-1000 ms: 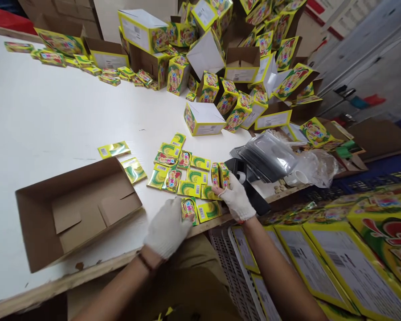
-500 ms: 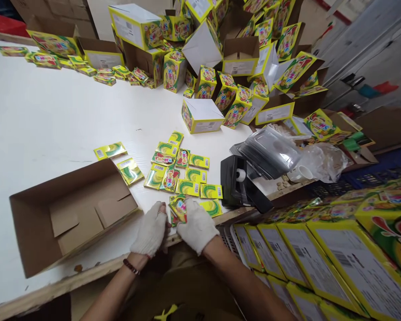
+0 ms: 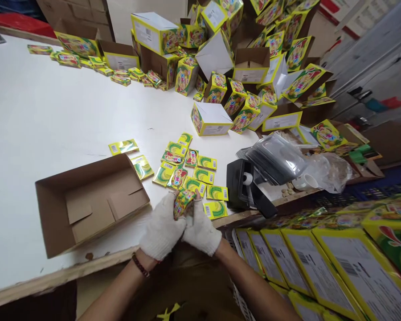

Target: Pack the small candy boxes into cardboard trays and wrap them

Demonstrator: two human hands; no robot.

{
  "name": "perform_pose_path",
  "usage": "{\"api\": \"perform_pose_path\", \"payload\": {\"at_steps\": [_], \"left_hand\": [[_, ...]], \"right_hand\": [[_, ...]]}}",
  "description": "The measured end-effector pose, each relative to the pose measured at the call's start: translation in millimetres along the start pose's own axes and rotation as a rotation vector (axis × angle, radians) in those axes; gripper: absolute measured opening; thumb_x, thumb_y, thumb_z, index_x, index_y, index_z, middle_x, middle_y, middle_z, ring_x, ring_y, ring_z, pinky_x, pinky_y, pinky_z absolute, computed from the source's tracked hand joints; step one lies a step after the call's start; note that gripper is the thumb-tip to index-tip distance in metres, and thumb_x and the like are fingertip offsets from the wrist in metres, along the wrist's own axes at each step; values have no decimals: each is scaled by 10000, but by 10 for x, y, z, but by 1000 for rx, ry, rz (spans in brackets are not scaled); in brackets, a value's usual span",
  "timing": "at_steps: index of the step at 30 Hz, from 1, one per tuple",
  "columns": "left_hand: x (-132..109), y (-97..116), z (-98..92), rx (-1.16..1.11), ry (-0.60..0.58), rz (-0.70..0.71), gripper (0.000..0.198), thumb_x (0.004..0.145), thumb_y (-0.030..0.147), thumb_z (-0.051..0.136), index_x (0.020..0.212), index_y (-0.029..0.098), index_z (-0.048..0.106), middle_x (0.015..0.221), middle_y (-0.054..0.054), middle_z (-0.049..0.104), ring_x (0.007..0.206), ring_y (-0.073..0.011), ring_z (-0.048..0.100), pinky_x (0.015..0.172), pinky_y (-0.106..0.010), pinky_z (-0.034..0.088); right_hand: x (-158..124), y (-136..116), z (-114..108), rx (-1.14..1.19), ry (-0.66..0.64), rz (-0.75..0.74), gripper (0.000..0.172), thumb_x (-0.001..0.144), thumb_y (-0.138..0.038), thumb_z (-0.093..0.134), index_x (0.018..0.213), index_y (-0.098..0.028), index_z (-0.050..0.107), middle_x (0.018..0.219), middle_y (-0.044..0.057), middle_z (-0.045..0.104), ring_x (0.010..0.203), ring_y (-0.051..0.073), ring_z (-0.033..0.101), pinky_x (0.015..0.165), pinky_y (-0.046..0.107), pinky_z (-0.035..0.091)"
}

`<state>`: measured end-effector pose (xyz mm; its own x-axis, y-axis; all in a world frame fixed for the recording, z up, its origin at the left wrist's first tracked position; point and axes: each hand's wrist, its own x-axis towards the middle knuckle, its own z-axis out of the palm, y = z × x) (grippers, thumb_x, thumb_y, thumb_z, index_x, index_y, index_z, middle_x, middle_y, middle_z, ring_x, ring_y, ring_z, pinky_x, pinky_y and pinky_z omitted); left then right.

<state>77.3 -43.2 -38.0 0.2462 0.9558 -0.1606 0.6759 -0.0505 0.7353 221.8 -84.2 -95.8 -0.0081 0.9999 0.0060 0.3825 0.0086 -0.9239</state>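
Note:
Both my hands wear white knit gloves and meet at the near edge of the white table [image 3: 53, 116]. My left hand [image 3: 162, 227] and my right hand [image 3: 201, 229] are closed together on a small stack of yellow-green sachets [image 3: 183, 200], held just above the tabletop. Several loose sachets [image 3: 187, 167] lie scattered right behind the hands. An open brown cardboard box [image 3: 87, 203] lies on its side to the left of my left hand, with nothing in it.
A black tape dispenser [image 3: 245, 189] stands right of the sachets, with clear plastic bags [image 3: 277, 158] behind it. Several yellow printed cartons [image 3: 210, 118] are heaped at the back. Flat yellow cartons [image 3: 321, 263] are stacked at lower right.
My right hand left the sachets by the tape dispenser and came back to my left hand. Both hands now hold the gathered sachets together, slightly further onto the table.

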Motion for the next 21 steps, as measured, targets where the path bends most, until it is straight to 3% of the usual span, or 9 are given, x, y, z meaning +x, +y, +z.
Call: {"api": "perform_pose_path", "payload": {"at_steps": [3,5,8,10,14,16,18,19,21], "left_hand": [[14,-99,-101,262,-97,200,650,711,81,564,1348,182,479,1144,-115,678,1076,-287,646,924,-423,524],[17,-242,-90,273,-142,319,651,713,97,576,1353,168,478,1181,-128,664,1095,-292,640,954,-437,527],[-21,-502,66,175,-4,427,697,719,103,568,1398,146,415,1332,-164,573,1239,-291,567,1051,-436,494],[-73,-639,220,125,99,461,776,734,89,539,1473,147,307,1380,-177,524,1289,-288,529,1074,-447,483],[-200,-638,359,116,158,526,836,752,77,519,1528,153,216,1410,-199,487,1312,-311,503,1074,-495,483],[-269,-523,197,163,129,555,777,747,80,534,1491,158,322,1446,-202,462,1328,-320,490,1066,-482,494],[-329,-435,-144,214,144,610,609,772,96,550,1369,204,500,1446,-159,484,1323,-299,500,1071,-447,494],[-349,-433,-360,224,222,635,512,799,118,560,1300,228,559,1421,-135,514,1321,-286,503,1084,-435,483],[-356,-553,-810,239,578,535,455,824,187,597,1274,257,584,1367,-101,562,1288,-278,528,1111,-462,453]], "right_hand": [[-32,31,-209,-95,-28,-84,1238,715,-438,798,1593,-234,-50,1611,167,254,1494,343,262,1201,567,279],[1,53,-312,-160,-118,-178,1100,771,-437,752,1593,-221,55,1606,175,251,1493,341,261,1209,542,269],[75,97,-302,-243,-220,-257,897,844,-365,664,1573,-190,171,1502,199,378,1406,326,404,1161,520,352],[116,110,-225,-307,-233,-267,885,829,-339,670,1560,-171,199,1464,212,385,1373,328,424,1129,519,386],[187,55,-123,-428,-267,-254,795,764,-314,725,1465,-184,375,1386,185,406,1284,323,459,1040,498,458],[221,-4,-150,-443,-284,-273,628,747,-294,730,1322,-178,506,1256,155,489,1175,307,511,1000,485,474],[259,-97,-228,-426,-306,-248,500,724,-280,740,1180,-178,562,1139,122,541,1074,286,541,971,475,478],[284,-166,-279,-397,-320,-200,469,727,-281,737,1150,-183,560,1102,105,556,1033,271,551,953,464,482],[370,-368,-376,-267,-338,-98,462,767,-326,711,1170,-194,529,1069,76,578,980,239,568,917,432,494]]}}
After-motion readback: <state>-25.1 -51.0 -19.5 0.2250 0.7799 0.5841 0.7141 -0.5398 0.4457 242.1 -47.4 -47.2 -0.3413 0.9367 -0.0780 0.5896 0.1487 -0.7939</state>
